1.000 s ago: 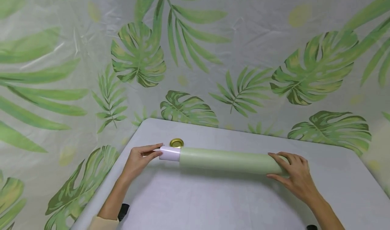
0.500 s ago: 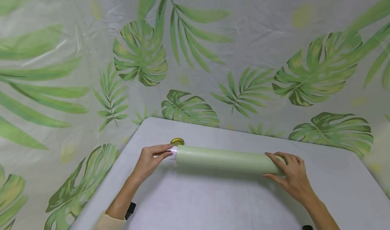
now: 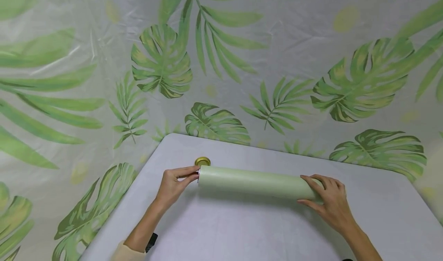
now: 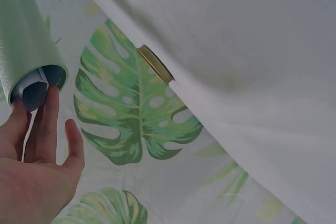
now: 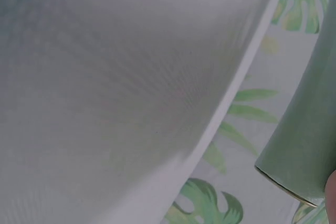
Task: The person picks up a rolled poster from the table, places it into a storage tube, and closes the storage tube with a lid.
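A pale green cardboard tube (image 3: 252, 182) is held sideways over the table in the head view. My right hand (image 3: 330, 201) grips its right end, thumb below and fingers over the top. At the left mouth of the tube, my left hand (image 3: 175, 184) pinches the end of a rolled white sheet with its fingertips. In the left wrist view the rolled sheet (image 4: 32, 82) sits inside the open tube end, fingertips (image 4: 51, 98) right at the rim. Only a sliver of the roll shows in the head view. The right wrist view shows the tube's other end (image 5: 294, 166) with a thin gold-coloured edge.
A round gold-coloured lid (image 3: 202, 161) lies on the white table (image 3: 242, 230) just behind the tube's left end. The table's far edge meets a leaf-patterned sheet (image 3: 214, 61) that covers the background.
My left hand has moved right, pushing the rolled sheet into the tube until almost none sticks out. My right hand keeps its grip on the tube, shifted slightly left in view.
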A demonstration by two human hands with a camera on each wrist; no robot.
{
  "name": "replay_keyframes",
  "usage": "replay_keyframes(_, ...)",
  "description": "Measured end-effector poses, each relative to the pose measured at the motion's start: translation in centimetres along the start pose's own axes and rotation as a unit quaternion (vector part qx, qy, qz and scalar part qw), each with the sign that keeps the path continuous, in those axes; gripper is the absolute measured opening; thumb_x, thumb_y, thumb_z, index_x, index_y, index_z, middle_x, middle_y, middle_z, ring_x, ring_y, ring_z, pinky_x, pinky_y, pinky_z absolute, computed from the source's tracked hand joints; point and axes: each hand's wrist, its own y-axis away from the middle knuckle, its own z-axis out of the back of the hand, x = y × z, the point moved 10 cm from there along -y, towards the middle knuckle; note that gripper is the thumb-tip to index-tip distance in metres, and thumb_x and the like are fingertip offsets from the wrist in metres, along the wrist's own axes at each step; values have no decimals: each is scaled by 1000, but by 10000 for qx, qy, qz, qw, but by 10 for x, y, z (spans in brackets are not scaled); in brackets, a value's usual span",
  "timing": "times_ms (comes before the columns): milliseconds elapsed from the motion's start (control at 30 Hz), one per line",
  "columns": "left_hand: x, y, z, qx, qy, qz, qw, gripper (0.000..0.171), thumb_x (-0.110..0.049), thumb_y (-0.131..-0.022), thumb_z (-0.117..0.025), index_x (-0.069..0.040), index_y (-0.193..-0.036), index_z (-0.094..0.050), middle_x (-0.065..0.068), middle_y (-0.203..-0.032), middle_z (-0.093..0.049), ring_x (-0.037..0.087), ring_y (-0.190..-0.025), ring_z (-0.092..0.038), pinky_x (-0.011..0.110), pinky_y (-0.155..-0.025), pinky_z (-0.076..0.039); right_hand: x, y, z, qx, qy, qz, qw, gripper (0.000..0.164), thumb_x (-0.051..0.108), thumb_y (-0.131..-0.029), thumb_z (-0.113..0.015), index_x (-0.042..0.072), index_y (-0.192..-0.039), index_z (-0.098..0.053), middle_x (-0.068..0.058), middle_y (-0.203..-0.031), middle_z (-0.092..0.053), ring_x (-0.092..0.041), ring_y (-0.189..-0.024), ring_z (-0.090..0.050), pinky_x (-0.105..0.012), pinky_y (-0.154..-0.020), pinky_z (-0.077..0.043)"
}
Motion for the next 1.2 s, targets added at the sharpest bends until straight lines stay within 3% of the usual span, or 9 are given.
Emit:
replay_keyframes(100, 0, 2, 0, 10, 50, -73, 10000, 31, -4, -88, -80, -4, -118, -79, 14, -115, -78, 20, -102, -78, 29, -84, -62, 1, 0, 1, -14, 5, 2, 10000, 82, 82, -85, -52, 20, -135, -69, -15, -119, -66, -39, -111, -57, -65, -93, -34)
replay_keyframes(400, 7, 7, -2, -24, 212, 89, 9997, 30, -1, -87, -80, 0, -116, -78, 18, -114, -78, 12, -102, -76, 23, -83, -61, 3, 0, 1, -36, -38, -31, 10000, 80, 81, -84, -54, 21, -136, -69, -15, -120, -67, -39, -112, -57, -65, -93, -34)
replay_keyframes(900, 8, 9, -1, 101, -1, 45, 9999, 27, -8, -91, -78, -6, -117, -79, 10, -114, -79, 20, -109, -76, 23, -89, -60, 11, -2, 10, -162, 158, 63, 9997, 79, 81, -85, -56, 21, -134, -70, -14, -118, -67, -38, -110, -59, -65, -92, -36)
replay_keyframes(1067, 14, -2, 12, 50, -649, 30, 9979, 31, -12, -89, -81, -7, -120, -78, 8, -119, -78, 28, -116, -73, 40, -98, -59, 4, 2, 15, -154, 266, -45, 9995, 79, 80, -83, -61, 20, -133, -70, -15, -118, -67, -37, -110, -58, -64, -90, -36)
replay_keyframes(1200, 39, -15, 25, 231, -1530, 481, 9868, 50, -20, -88, -83, -6, -134, -70, 16, -139, -68, 40, -135, -58, 58, -114, -43, -1, 6, 19, -65, 350, -127, 9993, 78, 76, -79, -68, 19, -133, -70, -17, -119, -67, -38, -111, -58, -63, -91, -35)
